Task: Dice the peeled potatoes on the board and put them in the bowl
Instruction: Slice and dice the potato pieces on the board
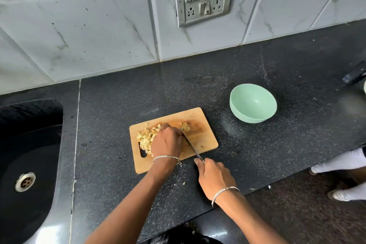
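Gripping the handle of the knife [191,144], the right grip [214,180] lays the blade slantwise across the wooden chopping board [206,140], its tip beside a potato chunk [186,126]. The left grip [167,140] curls knuckles-up just left of the blade; whether it holds anything I cannot tell. Diced potato [145,138] is heaped on the board to its left. The mint-green bowl [247,117] stands apart on the black worktop [118,105], beyond the board's right end.
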